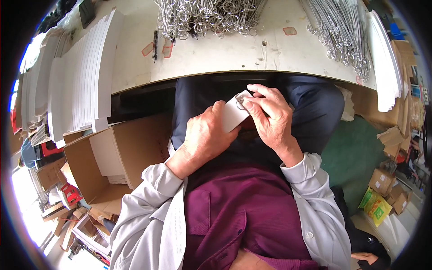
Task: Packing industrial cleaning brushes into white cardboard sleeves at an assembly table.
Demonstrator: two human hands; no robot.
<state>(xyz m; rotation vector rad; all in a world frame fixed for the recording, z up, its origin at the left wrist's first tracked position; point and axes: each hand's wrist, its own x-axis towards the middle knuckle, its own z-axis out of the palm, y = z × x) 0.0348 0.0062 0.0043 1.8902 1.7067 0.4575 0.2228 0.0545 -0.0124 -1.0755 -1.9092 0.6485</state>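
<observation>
Above my lap, my left hand (206,131) is wrapped round a narrow white box (235,115), which is tilted with its upper end toward the right. A small metal ring (240,104) shows at that end. My right hand (273,118) has its thumb and forefinger closed at the ring, and its other fingers are bent above. Whether the ring belongs to a longer wire piece inside the box cannot be seen. On the table ahead lies a big heap of metal wire pieces with looped ends (211,18). A second bundle of wire pieces (342,36) lies farther right.
Long white boxes (85,76) stand in a row at the table's left, with more white boxes (384,63) at its right end. A thin black-bristled brush (155,46) lies on the worktable (216,56). An open cardboard carton (141,139) is beside my left arm.
</observation>
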